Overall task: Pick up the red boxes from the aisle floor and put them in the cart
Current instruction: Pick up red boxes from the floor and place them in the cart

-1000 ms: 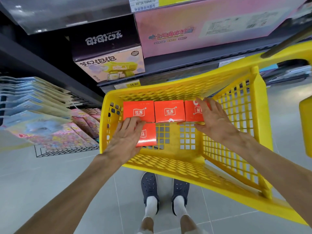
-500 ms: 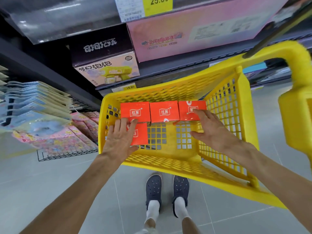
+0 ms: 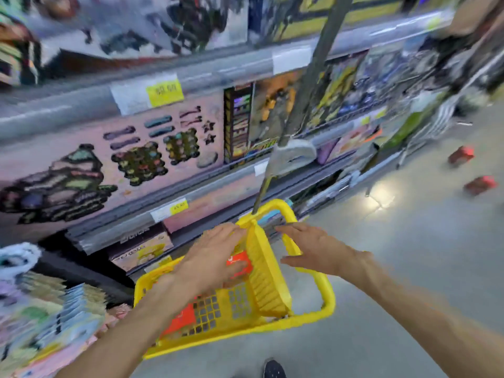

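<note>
Hovering above the yellow plastic mesh cart [image 3: 261, 285], the left hand [image 3: 210, 260] spreads its fingers flat with an empty, open grip over the red cardboard boxes [image 3: 240, 264] lying inside it. The right hand [image 3: 316, 251], grip likewise open and empty, hangs beside the cart's yellow handle loop. Two more red boxes [image 3: 461, 155] lie well apart on the grey aisle floor [image 3: 409, 241], blurred.
</note>
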Motion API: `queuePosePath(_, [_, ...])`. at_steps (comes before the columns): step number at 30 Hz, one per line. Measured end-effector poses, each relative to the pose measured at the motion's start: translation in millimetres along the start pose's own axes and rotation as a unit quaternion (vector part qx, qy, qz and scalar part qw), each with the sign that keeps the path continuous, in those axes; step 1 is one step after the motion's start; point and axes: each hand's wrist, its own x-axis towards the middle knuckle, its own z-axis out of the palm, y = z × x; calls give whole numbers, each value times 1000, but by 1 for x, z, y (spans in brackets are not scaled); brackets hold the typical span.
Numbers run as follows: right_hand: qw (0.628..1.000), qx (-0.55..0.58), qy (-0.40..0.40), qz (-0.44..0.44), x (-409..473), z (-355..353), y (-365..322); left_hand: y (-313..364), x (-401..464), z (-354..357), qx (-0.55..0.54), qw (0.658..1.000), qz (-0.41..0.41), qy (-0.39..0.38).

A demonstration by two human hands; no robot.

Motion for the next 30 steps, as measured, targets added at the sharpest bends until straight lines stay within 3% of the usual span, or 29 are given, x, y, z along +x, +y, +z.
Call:
queuePosePath(5, [988, -29, 93, 122, -116, -102, 53, 106, 74, -56, 5, 990, 143, 13])
queuePosePath(11, [949, -63, 175, 253, -257, -169, 135, 257, 185, -89, 52, 957, 286, 14])
queuePosePath(16, [903, -43, 243, 351, -352, -203, 215, 369, 284, -86, 67, 937, 344, 12])
queuePosePath(22, [864, -56, 269, 421, -448, -234, 342, 507, 402, -69, 77, 916, 393, 33])
queuePosePath(30, [845, -83, 283, 447, -511, -296, 510, 643, 551, -47, 69, 904, 418, 47])
